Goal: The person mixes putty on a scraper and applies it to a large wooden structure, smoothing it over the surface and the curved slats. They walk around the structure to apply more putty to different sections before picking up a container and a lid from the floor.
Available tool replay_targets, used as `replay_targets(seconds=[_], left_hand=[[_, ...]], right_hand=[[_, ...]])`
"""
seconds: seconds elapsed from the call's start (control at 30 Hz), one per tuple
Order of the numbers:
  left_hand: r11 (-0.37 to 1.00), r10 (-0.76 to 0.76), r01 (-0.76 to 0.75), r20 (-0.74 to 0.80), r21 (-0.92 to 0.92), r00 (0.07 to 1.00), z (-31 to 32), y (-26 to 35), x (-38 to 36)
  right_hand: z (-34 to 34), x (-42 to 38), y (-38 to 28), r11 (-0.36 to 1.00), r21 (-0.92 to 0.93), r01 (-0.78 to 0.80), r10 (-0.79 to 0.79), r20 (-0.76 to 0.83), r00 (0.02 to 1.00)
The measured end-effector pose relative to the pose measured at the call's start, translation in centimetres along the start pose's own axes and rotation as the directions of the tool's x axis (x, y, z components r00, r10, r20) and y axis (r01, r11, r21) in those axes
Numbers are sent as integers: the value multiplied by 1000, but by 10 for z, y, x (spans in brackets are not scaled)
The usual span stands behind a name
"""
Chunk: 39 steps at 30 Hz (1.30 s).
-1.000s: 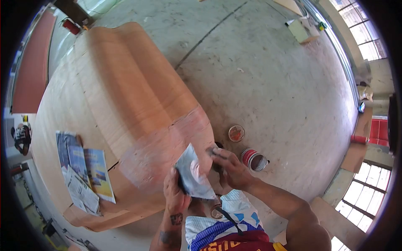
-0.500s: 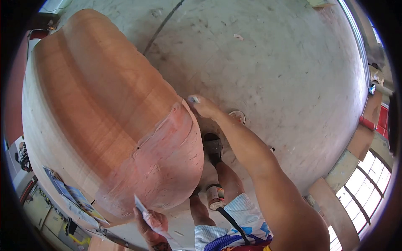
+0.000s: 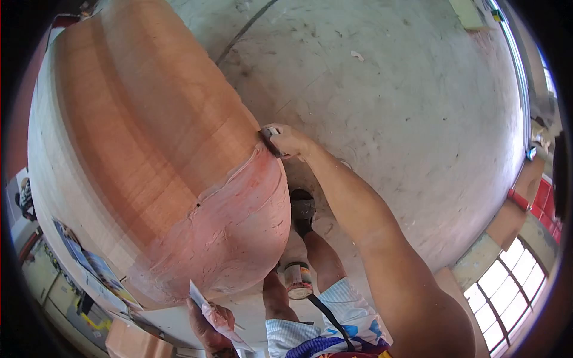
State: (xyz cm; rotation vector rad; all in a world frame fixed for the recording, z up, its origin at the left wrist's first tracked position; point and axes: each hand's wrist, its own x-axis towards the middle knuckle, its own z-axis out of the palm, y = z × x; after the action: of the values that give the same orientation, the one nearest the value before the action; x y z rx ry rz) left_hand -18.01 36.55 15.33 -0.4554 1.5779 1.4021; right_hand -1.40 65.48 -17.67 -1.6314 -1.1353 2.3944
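Workpiece [image 3: 161,89] on left, floor [image 3: 406,119] on right. Filler [image 3: 239,227] over workpiece's near end, papers [image 3: 95,268] near its left edge. Scraper [image 3: 270,143] in right hand [image 3: 289,142] at right edge; palette [image 3: 198,298] in left hand [image 3: 208,327], filler on it. Can [image 3: 298,280] between legs [image 3: 325,259].

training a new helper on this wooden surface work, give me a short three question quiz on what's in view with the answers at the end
1. True or false: the right hand holds a spreader at the edge of the curved wooden surface.
2. What colour is the paste on the wood?
a) green
b) pink
c) black
3. Fill in the blank: a thin plate with paste on it is in the ____.

Key: 1. true; 2. b; 3. left hand
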Motion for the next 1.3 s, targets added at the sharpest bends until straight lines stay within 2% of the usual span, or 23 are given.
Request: replay_targets(seconds=[0.03, 0.13, 0.27, 0.37, 0.47, 0.53, 0.73, 0.83, 0.93, 1.03, 1.1, 1.17, 1.23, 1.3], left_hand=[[1000, 6, -6, 1, 14, 1000, -3, 0, -2], [998, 25, -22, -53, 56, 998, -8, 0, -9], [998, -53, 45, -185, -48, 981, -16, 10, -13], [997, -53, 42, -185, -64, 981, -38, 14, -14], [997, -8, 2, -78, -80, 997, -114, 1, -5], [998, 9, -12, -43, -63, 999, -124, 7, -7], [995, 19, -20, -5, -102, 1000, -149, 27, -22], [993, 14, -15, -3, -119, 1000, -169, 34, -26], [989, 33, -30, 19, -146, 999, -184, 42, -33], [982, 29, -32, -21, -185, 999, -191, 51, -42], [981, 43, -42, 1, -190, 999, -202, 54, -45], [982, 90, -72, 98, -174, 991, -218, 56, -46], [981, 84, -69, 77, -181, 993, -231, 58, -46], [978, 76, -62, 61, -199, 995, -247, 59, -45]], right_hand=[[6, -4, -2, 999, -13, 35, -35, -9, 999], [14, -27, -20, 998, -63, -24, 23, -17, 1000], [34, -49, -31, 988, -151, 10, -27, -110, 994], [44, -61, -37, 979, -206, -7, -20, -125, 992], [57, -76, -46, 975, -218, -48, 17, -141, 990], [69, -87, -50, 983, -176, -42, 11, -171, 985], [96, -104, -49, 946, -323, 9, -74, -190, 979], [104, -97, -35, 860, -497, 115, -245, -206, 948], [118, -97, -31, 827, -544, 145, -305, -217, 927], [138, -107, -40, 856, -511, 79, -242, -261, 935], [150, -106, -41, 822, -565, 66, -270, -286, 919], [162, -106, -42, 817, -575, 41, -264, -310, 913], [184, -118, -53, 839, -545, 2, -220, -336, 916], [199, -120, -50, 762, -648, 15, -318, -354, 879]])
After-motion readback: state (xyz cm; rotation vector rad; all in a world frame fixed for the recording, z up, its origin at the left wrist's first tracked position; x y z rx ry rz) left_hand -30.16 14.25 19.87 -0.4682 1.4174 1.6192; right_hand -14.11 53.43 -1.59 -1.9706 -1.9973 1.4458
